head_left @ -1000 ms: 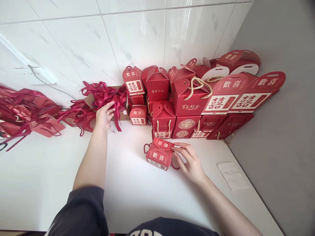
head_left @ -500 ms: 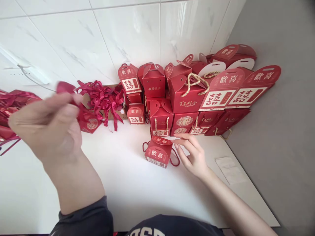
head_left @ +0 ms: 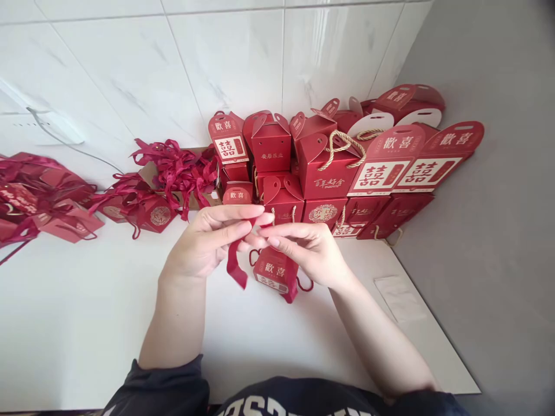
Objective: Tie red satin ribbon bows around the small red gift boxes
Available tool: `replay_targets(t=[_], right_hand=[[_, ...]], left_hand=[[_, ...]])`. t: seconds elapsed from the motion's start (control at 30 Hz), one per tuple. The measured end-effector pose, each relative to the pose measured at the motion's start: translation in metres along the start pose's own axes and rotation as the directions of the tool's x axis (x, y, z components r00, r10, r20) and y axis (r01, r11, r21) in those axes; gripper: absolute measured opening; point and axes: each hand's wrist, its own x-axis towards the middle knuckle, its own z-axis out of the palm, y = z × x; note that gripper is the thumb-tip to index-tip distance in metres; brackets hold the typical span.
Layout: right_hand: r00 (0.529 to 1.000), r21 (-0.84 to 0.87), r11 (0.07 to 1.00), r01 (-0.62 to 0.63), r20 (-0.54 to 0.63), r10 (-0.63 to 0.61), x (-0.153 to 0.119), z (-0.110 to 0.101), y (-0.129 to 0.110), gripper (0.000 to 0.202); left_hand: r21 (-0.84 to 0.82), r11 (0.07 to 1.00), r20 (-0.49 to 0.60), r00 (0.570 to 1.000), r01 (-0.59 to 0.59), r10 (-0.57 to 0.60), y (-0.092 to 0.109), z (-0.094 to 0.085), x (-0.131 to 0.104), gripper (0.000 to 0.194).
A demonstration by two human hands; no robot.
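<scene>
Head view: above the box (head_left: pixel 274 268), your left hand (head_left: pixel 194 244) pinches a ribbon (head_left: pixel 236 269), and your right hand (head_left: pixel 319 252) grips it too, likely to control it. The box sits unheld below, seemingly freeing both hands; the ribbon pile (head_left: pixel 184 170) lies behind-left of it.

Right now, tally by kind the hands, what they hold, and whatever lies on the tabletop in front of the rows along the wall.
Left hand, right hand: 2
Red ribbon, held: 1
Small red box, just beneath: 1
White sheet, to the right: 1
Total: 5
</scene>
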Motion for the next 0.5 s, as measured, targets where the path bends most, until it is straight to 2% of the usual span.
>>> replay_targets(t=[0.13, 0.23, 0.3, 0.4, 0.43, 0.5], right_hand=[[0.994, -0.013, 0.998, -0.061, 0.093, 0.062, -0.007, -0.005, 0.001, 0.02], [0.979, -0.153, 0.988, -0.031, 0.196, 0.061, -0.012, -0.012, -0.008, 0.022], [0.959, -0.231, 0.972, 0.03, 0.283, 0.038, -0.015, -0.016, -0.017, 0.024], [0.906, -0.244, 0.954, 0.172, 0.42, -0.056, -0.02, -0.022, -0.031, 0.028], [0.888, -0.235, 0.947, 0.218, 0.45, -0.093, -0.022, -0.023, -0.036, 0.029], [0.873, -0.23, 0.932, 0.28, 0.464, -0.148, -0.025, -0.027, -0.043, 0.029]], left_hand=[[-0.004, 0.999, -0.212, 0.976, -0.045, 0.043, -0.012, 0.0, 0.009, 0.03], [0.032, 0.993, -0.388, 0.914, -0.116, 0.119, -0.023, -0.004, 0.022, 0.034], [0.085, 0.985, -0.447, 0.877, -0.153, 0.175, -0.029, -0.007, 0.029, 0.035], [0.301, 0.933, -0.436, 0.842, -0.198, 0.319, -0.038, -0.011, 0.036, 0.028], [0.419, 0.88, -0.387, 0.833, -0.223, 0.395, -0.041, -0.012, 0.036, 0.023], [0.653, 0.702, -0.214, 0.819, -0.285, 0.532, -0.047, -0.014, 0.036, 0.021]])
